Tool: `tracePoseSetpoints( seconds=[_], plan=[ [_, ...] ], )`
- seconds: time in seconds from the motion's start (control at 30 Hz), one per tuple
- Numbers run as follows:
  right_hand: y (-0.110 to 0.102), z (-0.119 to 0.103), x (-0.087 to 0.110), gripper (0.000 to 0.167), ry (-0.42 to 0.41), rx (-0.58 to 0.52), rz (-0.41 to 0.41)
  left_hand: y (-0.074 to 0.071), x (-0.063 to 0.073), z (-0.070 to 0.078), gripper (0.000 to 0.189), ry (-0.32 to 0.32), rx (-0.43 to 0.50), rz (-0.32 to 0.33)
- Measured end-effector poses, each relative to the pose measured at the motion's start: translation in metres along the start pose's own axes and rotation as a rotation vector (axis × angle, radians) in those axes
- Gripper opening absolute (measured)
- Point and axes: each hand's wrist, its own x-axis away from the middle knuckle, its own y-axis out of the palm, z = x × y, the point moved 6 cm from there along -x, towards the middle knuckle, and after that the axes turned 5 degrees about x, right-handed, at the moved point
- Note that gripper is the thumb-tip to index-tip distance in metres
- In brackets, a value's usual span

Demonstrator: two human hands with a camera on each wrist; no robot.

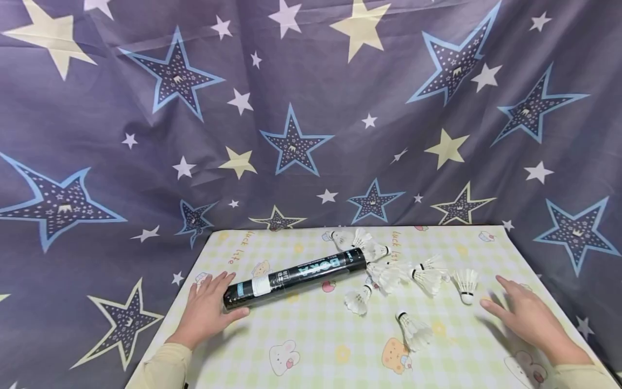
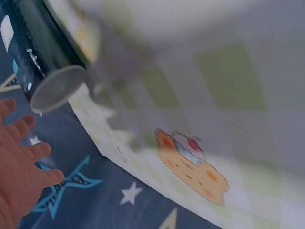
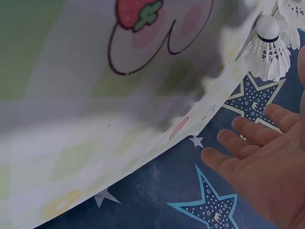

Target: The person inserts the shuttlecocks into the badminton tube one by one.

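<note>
Here, left hand [image 1: 206,309] with fingers spread, just beside a black BOKA shuttlecock tube [image 1: 297,276], lying aslant on checked tablecloth [image 1: 238,351], white shuttlecocks [image 1: 427,282] scattered rightward, rightmost shuttlecock [image 1: 466,286], right hand [image 1: 532,321] near it, fingers parted.

Dark tube [image 2: 45,40] — grey-ended, left grip [image 2: 21,174] near

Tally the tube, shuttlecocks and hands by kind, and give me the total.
Tube: 1
Shuttlecocks: at least 8; several overlap, so the exact count cannot be told
Left hand plus right hand: 2
Total: at least 11
</note>
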Motion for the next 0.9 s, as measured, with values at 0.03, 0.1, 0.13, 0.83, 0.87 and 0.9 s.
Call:
tracePoseSetpoints(
  seconds=[0.03,0.1,0.13,0.83,0.87,0.9],
  plan=[
    [0.000,-0.001,-0.001,0.100,0.004,-0.003,-0.007,0.001,-0.002,0.002,0.103,0.003,0.002,-0.003],
    [-0.001,-0.005,-0.003,0.100,0.004,-0.012,-0.017,0.002,-0.006,0.007,0.104,0.009,0.005,-0.010],
    [-0.001,-0.006,-0.004,0.099,0.003,-0.016,-0.022,0.002,-0.007,0.010,0.104,0.011,0.007,-0.011],
    [-0.010,-0.028,-0.030,0.087,-0.084,-0.046,-0.042,0.049,-0.063,0.096,0.101,0.141,-0.032,-0.068],
    [-0.011,-0.028,-0.031,0.087,-0.084,-0.047,-0.047,0.051,-0.065,0.100,0.102,0.143,-0.036,-0.066],
    [-0.012,-0.028,-0.033,0.086,-0.085,-0.047,-0.052,0.053,-0.068,0.104,0.102,0.144,-0.040,-0.068]
  ],
)
